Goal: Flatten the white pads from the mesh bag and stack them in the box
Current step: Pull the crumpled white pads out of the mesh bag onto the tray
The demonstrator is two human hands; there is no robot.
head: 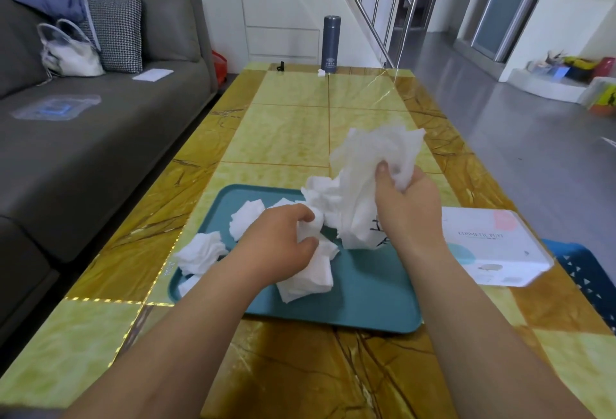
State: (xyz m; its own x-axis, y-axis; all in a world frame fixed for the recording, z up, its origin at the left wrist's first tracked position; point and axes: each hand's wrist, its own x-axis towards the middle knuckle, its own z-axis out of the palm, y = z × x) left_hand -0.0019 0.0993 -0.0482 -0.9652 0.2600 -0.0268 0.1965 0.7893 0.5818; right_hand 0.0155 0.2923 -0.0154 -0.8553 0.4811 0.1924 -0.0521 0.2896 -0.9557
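r hand [405,208] is fisted round the mesh bag [366,168], holding it up off the teal tray [366,302] w/ its crumpled bulk sagging toward the l hand [280,241]. l hand's fingers are curled, gripping a clump of white pads [310,272] at the bag's low end, just over the tray. loose pads [246,218] lie crumpled on the tray's left side — one bunch overhangs its edge. box [493,245] lies right of the tray on the table [283,125], blue basket [586,268] just beyond it. flask [330,43] upright at the far end.
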